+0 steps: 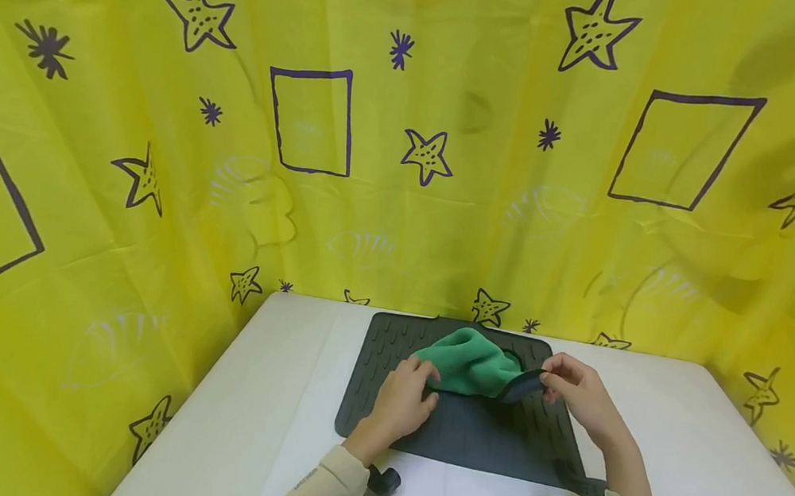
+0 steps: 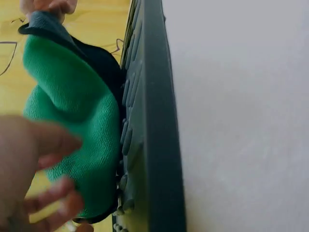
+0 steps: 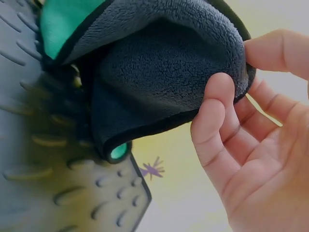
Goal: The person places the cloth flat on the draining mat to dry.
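A microfiber cloth [image 1: 470, 361], green on one side and dark grey on the other with a black hem, lies bunched over a dark rubber mat [image 1: 487, 440]. The right hand [image 1: 576, 389] pinches a lifted edge of it between thumb and fingers; in the right wrist view the grey plush side [image 3: 154, 72] curves up from the mat to those fingers. By the cloth's left end is the left hand [image 1: 406, 400], its fingers loosely bent and blurred in the left wrist view. Whether those fingertips touch the green side [image 2: 72, 111] I cannot tell.
The mat has raised ribs and lies on a white table [image 1: 282, 397]. A yellow curtain [image 1: 371, 221] with drawn stars and squares hangs behind and at both sides. Dark straps with small devices [image 1: 384, 482] sit at the wrists, beside beige sleeves.
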The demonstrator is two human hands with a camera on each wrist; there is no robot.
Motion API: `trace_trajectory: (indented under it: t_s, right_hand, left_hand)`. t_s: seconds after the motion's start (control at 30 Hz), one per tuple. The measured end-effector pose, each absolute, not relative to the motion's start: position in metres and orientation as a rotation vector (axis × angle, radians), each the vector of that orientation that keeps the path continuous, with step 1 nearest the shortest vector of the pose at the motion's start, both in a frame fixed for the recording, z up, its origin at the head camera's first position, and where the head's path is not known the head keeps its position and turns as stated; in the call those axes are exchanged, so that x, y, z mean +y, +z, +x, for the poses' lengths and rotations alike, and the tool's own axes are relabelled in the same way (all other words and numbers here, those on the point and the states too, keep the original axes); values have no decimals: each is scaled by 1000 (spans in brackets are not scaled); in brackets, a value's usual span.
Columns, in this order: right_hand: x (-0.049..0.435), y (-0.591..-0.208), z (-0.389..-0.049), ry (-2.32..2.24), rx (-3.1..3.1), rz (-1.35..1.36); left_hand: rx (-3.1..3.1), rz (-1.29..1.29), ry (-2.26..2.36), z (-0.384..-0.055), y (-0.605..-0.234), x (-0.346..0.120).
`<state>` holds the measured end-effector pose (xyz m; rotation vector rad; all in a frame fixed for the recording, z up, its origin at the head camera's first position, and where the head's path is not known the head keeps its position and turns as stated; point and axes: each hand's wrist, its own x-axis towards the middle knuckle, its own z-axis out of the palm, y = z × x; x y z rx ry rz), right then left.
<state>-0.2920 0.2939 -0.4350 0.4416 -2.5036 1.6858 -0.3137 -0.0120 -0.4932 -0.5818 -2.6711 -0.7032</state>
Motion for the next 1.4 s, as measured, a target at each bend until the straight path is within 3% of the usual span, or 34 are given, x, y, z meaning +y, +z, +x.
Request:
trace_trajectory:
  t_s: [0.2, 0.47, 0.63, 1.1, 1.4]
  right_hand:
    - [305, -432, -293, 1692, -2448, 326]
    - [309, -435, -295, 1569, -2476, 161]
    - [315, -438, -295, 1613, -2485, 63]
    - [321, -439, -290, 1662, -2577, 162]
    - [324, -446, -291, 1645, -2852, 529]
  left_hand:
    - [-2686, -279, -861, -321, -494, -23]
    - [-2674, -520, -1330, -324, -489, -29]
    - [-2607, -536, -1424, -325, -485, -27]
    - [-2455, -343, -1610, -337, -461, -54]
    - [-2672, -402, -1402, -344, -459, -84]
